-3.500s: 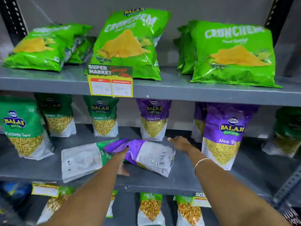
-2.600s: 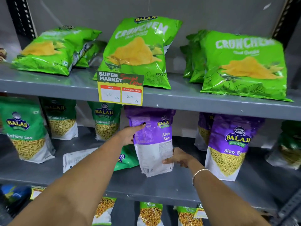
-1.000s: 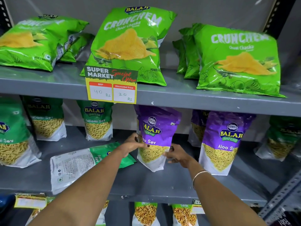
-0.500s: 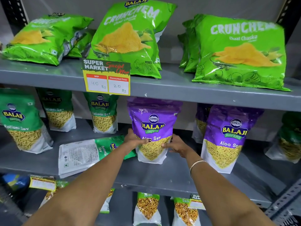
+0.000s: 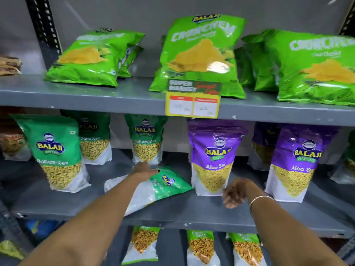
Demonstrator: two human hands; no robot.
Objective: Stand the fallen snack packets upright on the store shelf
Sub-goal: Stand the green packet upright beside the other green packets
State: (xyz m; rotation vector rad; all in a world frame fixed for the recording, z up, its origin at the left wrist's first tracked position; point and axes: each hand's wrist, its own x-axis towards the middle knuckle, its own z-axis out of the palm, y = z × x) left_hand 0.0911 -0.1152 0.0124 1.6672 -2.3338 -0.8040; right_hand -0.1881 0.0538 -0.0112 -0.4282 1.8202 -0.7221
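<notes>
A green Ratlami Sev packet (image 5: 165, 186) lies flat on the middle shelf (image 5: 201, 214), back side partly up. My left hand (image 5: 143, 169) rests on its far top edge; a grip on it cannot be made out. A purple Aloo Sev packet (image 5: 214, 157) stands upright just to the right of it. My right hand (image 5: 235, 192) hovers in front of the purple packet's lower right corner, fingers loosely apart and holding nothing.
Upright green sev packets (image 5: 57, 152) stand at the left, purple ones (image 5: 295, 164) at the right. Green Crunchem chip bags (image 5: 199, 56) fill the upper shelf, behind a yellow price tag (image 5: 193, 104). More packets (image 5: 143, 244) stand on the shelf below.
Both hands have let go of the purple packet, which now stands upright by itself. My left hand has moved left onto the fallen green packet; my right hand has drawn back.
</notes>
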